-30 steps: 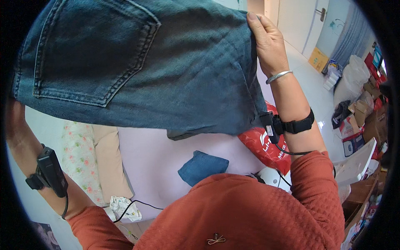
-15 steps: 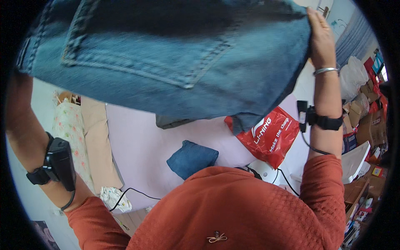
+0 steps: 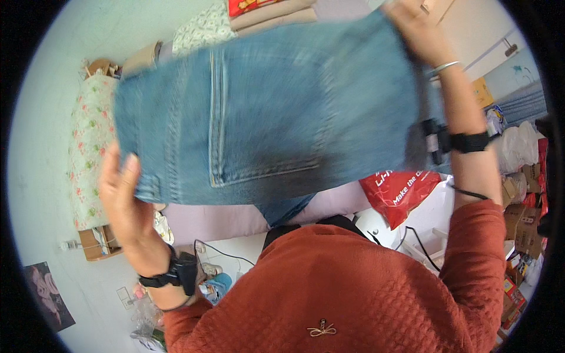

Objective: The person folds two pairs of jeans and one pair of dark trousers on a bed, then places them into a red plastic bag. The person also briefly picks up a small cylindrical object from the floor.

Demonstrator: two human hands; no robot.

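A pair of blue jeans point(image 3: 271, 117) is stretched between my hands above the bed, blurred by motion. A back pocket and belt loops show on it. My left hand point(image 3: 126, 197) grips the lower left corner at the waistband, thumb and fingers on either side of the cloth. The upper right edge is pinched in my right hand point(image 3: 418, 35), whose fingertips are partly blurred. Beneath the jeans, a folded dark blue denim piece point(image 3: 285, 210) lies on the bed, mostly hidden.
The bed has a lavender sheet point(image 3: 218, 222). To the right lies a red plastic bag point(image 3: 397, 197). Folded beige cloths point(image 3: 273, 17) lie at the far side, a floral bundle point(image 3: 94, 153) at the left. Cardboard boxes point(image 3: 522, 226) crowd the right. A black cable point(image 3: 223, 253) hangs near my left forearm.
The jeans have come down and tilted, with the left hand lower and further right. The right hand stays high, slightly further left. The view has shifted, showing more of the far side.
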